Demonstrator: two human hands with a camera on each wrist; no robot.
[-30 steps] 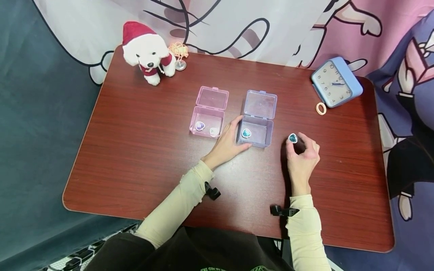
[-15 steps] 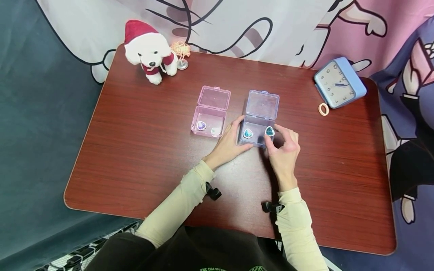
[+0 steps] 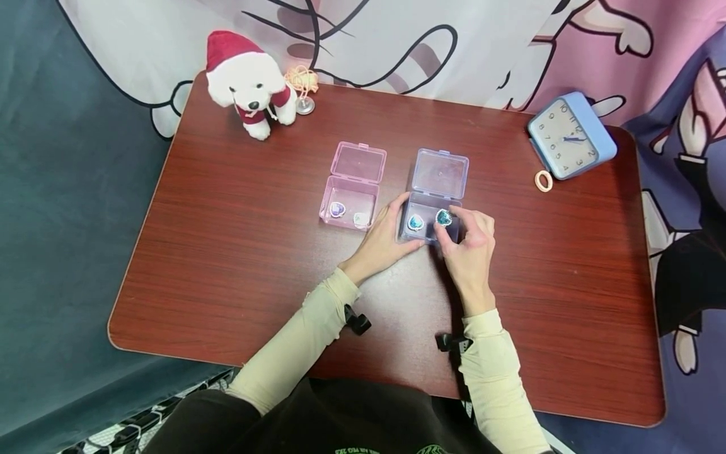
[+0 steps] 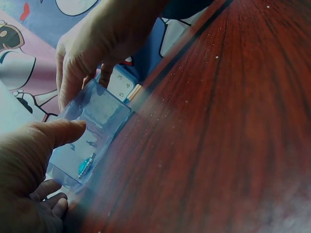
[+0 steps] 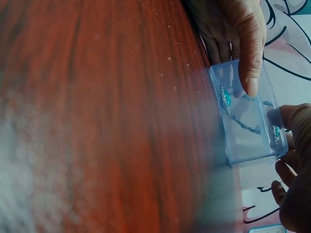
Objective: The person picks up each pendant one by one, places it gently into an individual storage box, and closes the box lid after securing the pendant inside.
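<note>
My right hand [image 3: 469, 249] pinches a dark teal heart-shaped gem [image 3: 443, 217] with a sparkling silver rim. Thumb and fingertips hold it over the right half of an open clear bluish-purple plastic box [image 3: 433, 234]. A lighter turquoise gem [image 3: 416, 222] of similar shape lies in that box's left side. My left hand [image 3: 381, 244] steadies the box at its front left corner, thumb along the front wall and fingers along the left side. In the right wrist view, the held gem [image 5: 275, 133] shows through the box wall, beside the right fingers.
Left of this box stands an open pink plastic box [image 3: 351, 192] holding a purple gem [image 3: 337, 209] and a whitish piece [image 3: 360, 220]. A plush dog [image 3: 249, 88] and a yarn-topped ornament [image 3: 304, 91] stand back left. A blue clock [image 3: 571, 135] and a beige ring [image 3: 543, 181] sit back right.
My right hand has carried the teal gem leftward from the bare table to over the bluish-purple box, then slightly further in. My left hand keeps its place at the box.
</note>
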